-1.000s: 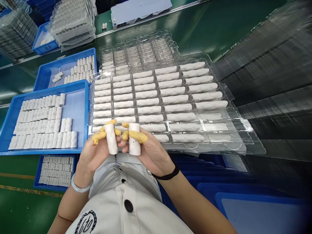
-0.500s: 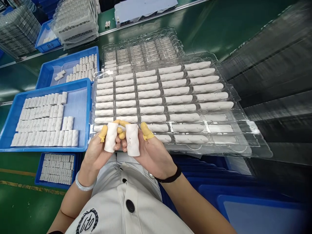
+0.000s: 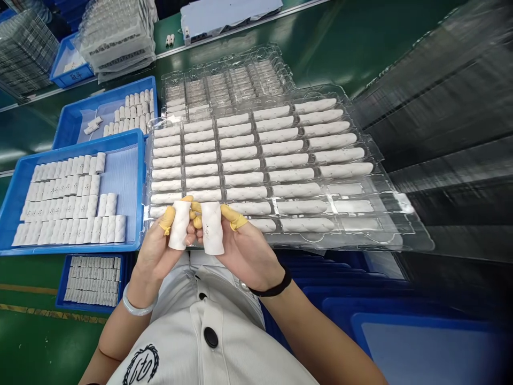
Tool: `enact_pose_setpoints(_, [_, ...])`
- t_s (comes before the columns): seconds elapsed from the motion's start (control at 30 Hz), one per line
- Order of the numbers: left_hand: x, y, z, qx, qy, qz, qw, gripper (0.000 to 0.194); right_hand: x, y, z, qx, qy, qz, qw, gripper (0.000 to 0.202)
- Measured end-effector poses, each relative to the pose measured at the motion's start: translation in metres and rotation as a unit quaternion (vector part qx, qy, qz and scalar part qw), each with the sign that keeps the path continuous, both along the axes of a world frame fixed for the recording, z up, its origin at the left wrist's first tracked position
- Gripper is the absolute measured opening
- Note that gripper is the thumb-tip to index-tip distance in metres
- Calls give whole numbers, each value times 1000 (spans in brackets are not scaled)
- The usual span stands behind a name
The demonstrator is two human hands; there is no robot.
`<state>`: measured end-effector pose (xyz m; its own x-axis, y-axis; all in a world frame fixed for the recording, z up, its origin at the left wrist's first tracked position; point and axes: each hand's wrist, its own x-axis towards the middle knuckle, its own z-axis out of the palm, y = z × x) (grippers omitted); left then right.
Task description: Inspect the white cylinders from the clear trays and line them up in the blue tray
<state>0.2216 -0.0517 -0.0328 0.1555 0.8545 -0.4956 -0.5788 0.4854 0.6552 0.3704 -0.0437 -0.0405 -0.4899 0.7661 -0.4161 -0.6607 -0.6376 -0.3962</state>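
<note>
Between the thumb and fingers of my left hand [image 3: 156, 248] is a short white wavy-sided cylinder [image 3: 179, 225]. My right hand [image 3: 249, 251] grips a second white cylinder [image 3: 212, 229], which has small dark marks on its side. Both pieces are held nearly upright, side by side and slightly apart, over the front edge of a clear plastic tray [image 3: 316, 243]. Yellow finger cots cover the thumbs and some fingertips. Rows of long white wavy pieces [image 3: 286, 161] fill most of the tray's slots. Some of my fingers are hidden behind the held cylinders.
On the left a blue bin [image 3: 141, 214] contains rows of similar white cylinders; another blue bin [image 3: 66, 125] stands behind it. A smaller blue bin [image 3: 60, 291] sits lower down. Clear trays [image 3: 120, 43] are stacked at the back. Dark sheeting [image 3: 449, 133] hangs on the right.
The whole view has shifted slightly, so the tray and bins appear a little further left. My right thumb now lies closer against its cylinder. Both hands keep hold of their pieces.
</note>
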Motion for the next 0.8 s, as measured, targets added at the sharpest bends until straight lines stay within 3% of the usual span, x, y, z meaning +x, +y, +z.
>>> enact_pose_setpoints(0.17, [3, 0, 2, -17, -8, 9, 1000, 24, -1, -1, -3, 0, 17, -52, 999, 26])
enact_pose_setpoints(0.3, [5, 1, 7, -21, -49, 0, 999, 35, 2, -2, -6, 41, 23, -32, 998, 29])
enact_pose_setpoints(0.5, [5, 1, 7, -5, -67, -20, 998, 36, 3, -5, -6, 66, -6, -24, 998, 30])
enact_pose_setpoints(0.8, [3, 2, 5, -12, -42, 4, 999, 49, 4, -2, 9, -9, -6, -54, 998, 34])
